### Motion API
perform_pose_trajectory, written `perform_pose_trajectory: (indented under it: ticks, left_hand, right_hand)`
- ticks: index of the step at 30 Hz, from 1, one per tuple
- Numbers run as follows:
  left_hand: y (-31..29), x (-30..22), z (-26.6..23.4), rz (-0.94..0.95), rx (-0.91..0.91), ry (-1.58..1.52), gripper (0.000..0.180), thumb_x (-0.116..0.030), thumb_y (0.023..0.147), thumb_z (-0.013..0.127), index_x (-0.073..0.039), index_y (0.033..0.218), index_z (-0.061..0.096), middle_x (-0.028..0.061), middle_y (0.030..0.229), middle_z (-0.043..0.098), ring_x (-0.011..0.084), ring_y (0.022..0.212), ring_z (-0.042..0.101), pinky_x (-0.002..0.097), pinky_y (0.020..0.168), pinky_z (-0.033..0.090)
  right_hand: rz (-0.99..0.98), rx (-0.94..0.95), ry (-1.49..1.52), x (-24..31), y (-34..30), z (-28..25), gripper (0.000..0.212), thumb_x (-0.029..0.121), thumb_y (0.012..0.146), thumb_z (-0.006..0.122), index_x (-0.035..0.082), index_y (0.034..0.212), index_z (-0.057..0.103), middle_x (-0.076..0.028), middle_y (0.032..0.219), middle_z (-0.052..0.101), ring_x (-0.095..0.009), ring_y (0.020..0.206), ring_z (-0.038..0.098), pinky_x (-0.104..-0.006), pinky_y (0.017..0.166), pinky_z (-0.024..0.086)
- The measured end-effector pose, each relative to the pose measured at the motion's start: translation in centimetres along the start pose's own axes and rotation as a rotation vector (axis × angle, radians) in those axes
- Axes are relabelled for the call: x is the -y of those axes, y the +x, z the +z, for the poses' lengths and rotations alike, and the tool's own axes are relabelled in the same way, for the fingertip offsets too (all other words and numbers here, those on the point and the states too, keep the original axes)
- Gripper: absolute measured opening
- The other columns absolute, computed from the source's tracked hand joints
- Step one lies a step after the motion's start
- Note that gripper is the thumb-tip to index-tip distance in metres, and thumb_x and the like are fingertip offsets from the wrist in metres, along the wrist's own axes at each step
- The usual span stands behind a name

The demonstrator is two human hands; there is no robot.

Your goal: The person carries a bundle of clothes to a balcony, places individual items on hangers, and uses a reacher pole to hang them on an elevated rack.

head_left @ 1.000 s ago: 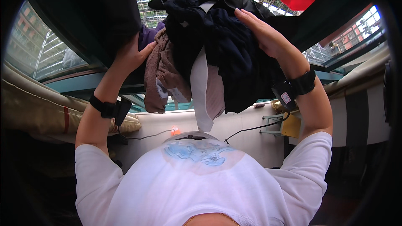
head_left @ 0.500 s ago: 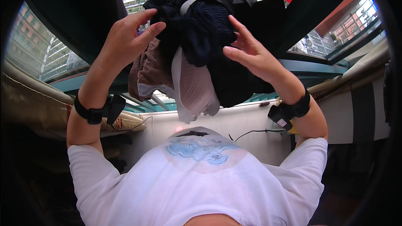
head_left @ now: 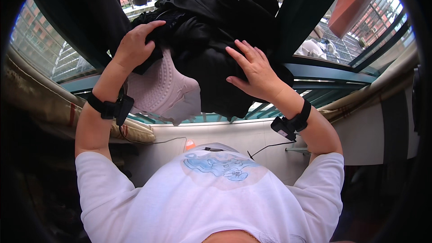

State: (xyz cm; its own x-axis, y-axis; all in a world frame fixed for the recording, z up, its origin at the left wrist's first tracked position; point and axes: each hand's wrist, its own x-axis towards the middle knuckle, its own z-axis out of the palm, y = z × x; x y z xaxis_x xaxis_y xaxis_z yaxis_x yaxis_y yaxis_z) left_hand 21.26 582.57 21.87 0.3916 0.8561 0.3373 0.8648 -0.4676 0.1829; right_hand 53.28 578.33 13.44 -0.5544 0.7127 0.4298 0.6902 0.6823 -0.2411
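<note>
Far centre, by the teal rails (head_left: 330, 73), sits the black clothes bundle (head_left: 202, 54), my left hand (head_left: 135, 45) at its left edge, grip unclear, my right hand (head_left: 256, 69) spread wide over its right; best hug evenly so the dangling pink cloth (head_left: 155, 85) doesn't slip.

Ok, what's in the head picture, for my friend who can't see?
A person's left hand and spread right hand are at bunched black cloth, with pale pink bumpy cloth hanging below. Green window frames flank it all.
</note>
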Motion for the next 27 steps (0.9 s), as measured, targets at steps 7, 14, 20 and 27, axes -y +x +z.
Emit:
perform_pose_trajectory:
  ticks: [7,14,20,27]
  left_hand:
    - [-3.3,2.7,-3.8,-0.425,-0.132,-0.029,0.043,0.002,0.067,0.046,-0.011,0.104,0.062,0.0155,0.099,0.063,0.0266,0.073,0.062,0.0312,0.068,0.048]
    - [-3.0,2.8,1.8,-0.355,0.023,0.169,0.029,0.001,0.066,0.054,-0.008,0.092,0.064,0.0160,0.106,0.056,0.0331,0.098,0.054,0.0362,0.085,0.044]
    - [0.5,5.4,-1.2,-0.269,-0.266,0.039,0.019,-0.001,0.074,0.059,-0.003,0.093,0.062,0.0147,0.095,0.061,0.0282,0.087,0.060,0.0318,0.078,0.045]
    - [10.3,-4.4,-9.2,-0.411,-0.762,-0.427,0.035,-0.018,0.088,0.050,-0.006,0.121,0.053,0.0087,0.107,0.061,0.0158,0.096,0.057,0.0260,0.086,0.041]
  right_hand:
    - [0.176,0.219,0.294,-3.5,-2.6,0.3,0.073,0.042,0.080,0.062,0.020,0.139,0.026,-0.020,0.132,0.039,-0.037,0.121,0.040,-0.0437,0.100,0.035]
    - [0.164,0.101,0.203,-4.9,-4.7,2.1,0.071,0.045,0.084,0.054,0.020,0.141,0.020,-0.022,0.133,0.037,-0.040,0.124,0.032,-0.0462,0.102,0.025]
    - [0.148,0.147,0.277,-5.0,-4.7,3.8,0.074,0.043,0.084,0.053,0.020,0.142,0.013,-0.025,0.137,0.029,-0.042,0.129,0.024,-0.0476,0.104,0.021]
    - [0.155,0.169,0.255,-4.9,-5.7,3.6,0.075,0.047,0.083,0.052,0.020,0.142,0.013,-0.024,0.136,0.031,-0.041,0.127,0.028,-0.0476,0.103,0.024]
